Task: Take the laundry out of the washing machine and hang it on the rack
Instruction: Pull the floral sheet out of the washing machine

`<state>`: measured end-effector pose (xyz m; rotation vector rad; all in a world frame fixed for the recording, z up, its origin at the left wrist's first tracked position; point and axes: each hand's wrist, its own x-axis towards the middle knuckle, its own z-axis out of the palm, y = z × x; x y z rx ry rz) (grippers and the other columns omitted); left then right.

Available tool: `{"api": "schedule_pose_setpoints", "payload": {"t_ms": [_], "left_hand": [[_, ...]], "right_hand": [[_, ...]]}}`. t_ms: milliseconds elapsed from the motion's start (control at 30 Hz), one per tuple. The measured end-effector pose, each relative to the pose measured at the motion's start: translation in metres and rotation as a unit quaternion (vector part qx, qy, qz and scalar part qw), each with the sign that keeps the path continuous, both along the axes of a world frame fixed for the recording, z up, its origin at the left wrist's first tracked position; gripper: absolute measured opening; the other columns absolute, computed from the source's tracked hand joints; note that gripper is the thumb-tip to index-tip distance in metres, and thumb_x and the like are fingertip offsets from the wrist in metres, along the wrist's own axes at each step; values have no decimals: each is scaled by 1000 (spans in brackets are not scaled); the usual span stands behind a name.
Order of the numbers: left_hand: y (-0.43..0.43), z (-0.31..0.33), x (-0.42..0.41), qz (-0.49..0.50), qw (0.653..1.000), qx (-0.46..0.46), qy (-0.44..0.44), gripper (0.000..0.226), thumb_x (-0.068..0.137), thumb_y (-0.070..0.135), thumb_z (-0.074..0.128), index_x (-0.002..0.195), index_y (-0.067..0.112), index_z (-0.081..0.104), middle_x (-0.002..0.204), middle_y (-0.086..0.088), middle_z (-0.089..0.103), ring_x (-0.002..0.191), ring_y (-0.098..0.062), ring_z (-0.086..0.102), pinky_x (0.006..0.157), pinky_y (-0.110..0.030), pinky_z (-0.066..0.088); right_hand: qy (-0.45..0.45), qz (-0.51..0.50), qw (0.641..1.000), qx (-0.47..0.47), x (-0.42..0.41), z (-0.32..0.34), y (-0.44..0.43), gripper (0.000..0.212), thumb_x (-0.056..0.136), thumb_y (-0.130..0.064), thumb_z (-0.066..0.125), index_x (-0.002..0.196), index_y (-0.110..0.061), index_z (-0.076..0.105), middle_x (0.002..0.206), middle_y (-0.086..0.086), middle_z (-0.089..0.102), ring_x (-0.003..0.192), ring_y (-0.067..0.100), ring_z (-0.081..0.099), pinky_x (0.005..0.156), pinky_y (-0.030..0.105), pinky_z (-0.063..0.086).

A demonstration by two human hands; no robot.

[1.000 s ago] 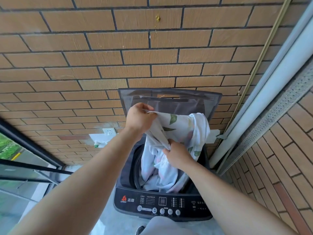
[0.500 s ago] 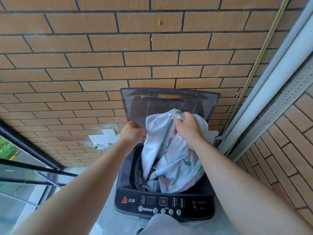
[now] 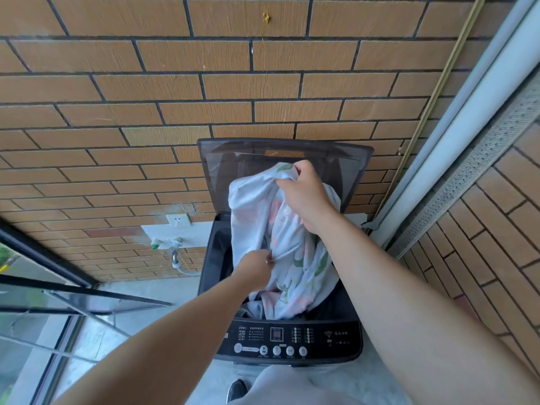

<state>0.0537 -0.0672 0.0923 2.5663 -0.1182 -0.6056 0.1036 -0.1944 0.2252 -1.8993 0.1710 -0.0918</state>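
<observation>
Across the top of the frame, a brick wall (image 3: pixel 146 83). At lower centre, against it, a dark washer (image 3: pixel 336 337) with its lid (image 3: pixel 216 171) raised and upright behind the tub. Left of the washer, on the wall, a white socket (image 3: pixel 178 220), and under it a tap (image 3: pixel 175 244) with a hose (image 3: pixel 178 266) curving toward the machine. At far left, a dark window frame (image 3: pixel 43 254) with glass. Down the right side, a pale pipe (image 3: pixel 479 112) slanting beside a perforated strip, then more brick. At the bottom edge, a dark shoe (image 3: pixel 236 390) on grey floor.

In the middle, over the open tub, a white cloth (image 3: pixel 292 258) with pink and green print, partly out, its lower end down inside the tub. At its top, in front of the lid, the right hand (image 3: pixel 304 197), fingers curled round a bunched fold. Lower and to the left, at the cloth's left edge, the left hand (image 3: pixel 257 270), fingertips pinching the fabric at mid-height. Both forearms reaching in from the bottom corners of the frame.
</observation>
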Motion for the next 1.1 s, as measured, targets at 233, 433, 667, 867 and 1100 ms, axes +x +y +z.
{"api": "schedule_pose_setpoints", "payload": {"t_ms": [233,433,667,867,1100], "left_hand": [[24,22,18,181,967,-177,-3,26,103,26,39,93,8,56,92,-8,57,76,-32,67,60,-45,61],[13,105,44,294,864,-400,-80,25,101,26,46,85,13,61,86,-8,59,64,-21,64,50,-38,59],[-8,171,43,216,808,-542,-88,26,104,26,47,87,6,54,80,-13,49,71,-25,53,48,-26,49],[10,168,49,179,798,-570,-79,22,87,9,67,106,3,57,87,-7,63,76,-19,63,63,-29,54],[31,46,18,69,993,-92,11,53,71,27,81,104,17,41,99,4,53,85,-17,54,54,-21,40]], "right_hand": [[28,32,996,83,-18,-3,-29,47,67,-32,74,109,-42,56,102,-9,68,97,13,66,82,34,56],[198,217,953,-76,-57,-54,-58,118,53,-44,88,152,-34,25,147,-15,40,137,14,41,112,39,41],[136,72,968,-201,-57,-88,-30,100,84,-57,66,157,-16,12,152,8,43,121,19,53,92,31,45],[30,53,966,-250,-27,-59,-32,33,103,-31,51,130,-12,54,106,14,67,97,36,62,74,38,50],[-66,-27,991,-117,2,-2,-27,15,99,-35,53,101,-21,55,88,-1,63,88,28,62,66,33,43]]}}
